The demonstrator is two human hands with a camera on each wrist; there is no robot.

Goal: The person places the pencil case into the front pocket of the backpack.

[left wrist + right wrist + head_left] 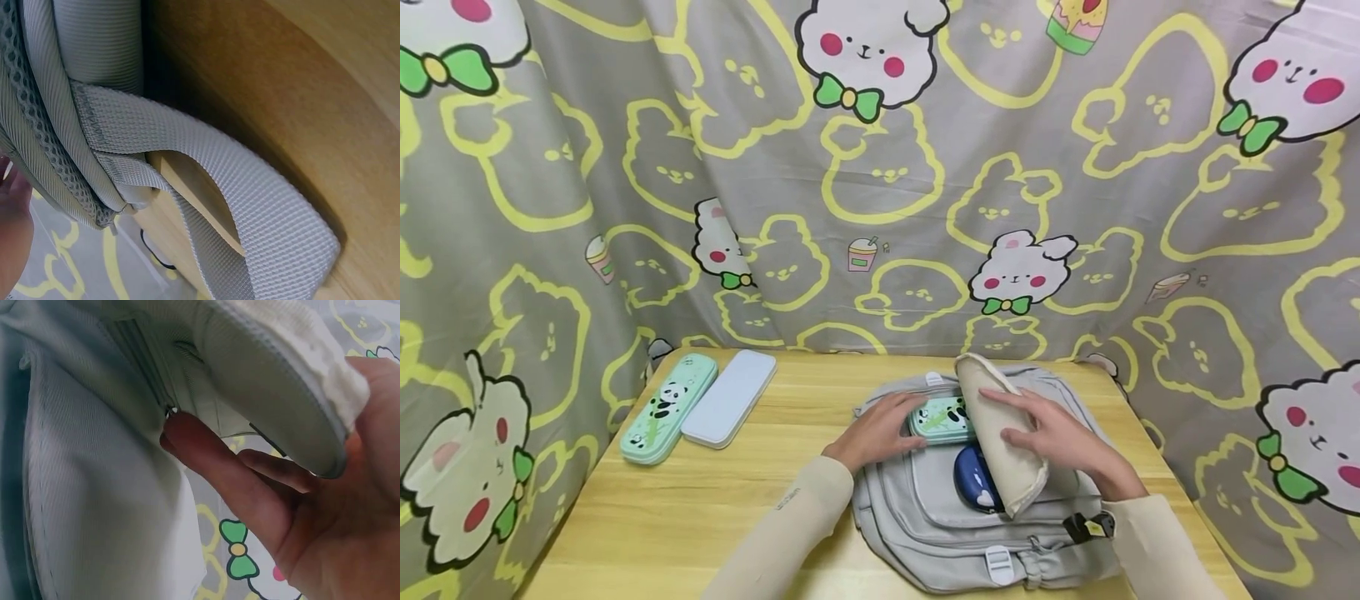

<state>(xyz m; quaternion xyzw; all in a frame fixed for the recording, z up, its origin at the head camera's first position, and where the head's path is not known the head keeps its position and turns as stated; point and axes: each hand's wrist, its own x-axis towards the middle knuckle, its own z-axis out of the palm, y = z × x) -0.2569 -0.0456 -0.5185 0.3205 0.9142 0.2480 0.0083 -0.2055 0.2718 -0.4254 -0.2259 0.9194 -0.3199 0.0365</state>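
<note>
A grey backpack (pixel 925 500) lies on the table, its beige front flap (pixel 996 442) raised. My right hand (pixel 1060 433) holds this flap back by its edge; in the right wrist view, fingers (pixel 219 465) reach past the fabric edge beside a zipper. My left hand (pixel 883 429) grips the left end of a mint-green panda pencil case (pixel 942 419) at the pocket opening. The flap covers the case's right end. Just below it sits a small dark blue case (pixel 976 477) with a white mark, partly under the flap. In the left wrist view appears a grey webbing strap (pixel 187 137).
On the left of the wooden table (pixel 715 517) lie another mint-green panda pencil case (pixel 670 408) and a pale lavender case (pixel 730 400), side by side. A patterned curtain (pixel 880 167) rises behind and on both sides. A white buckle (pixel 1000 565) sits on the backpack's near side.
</note>
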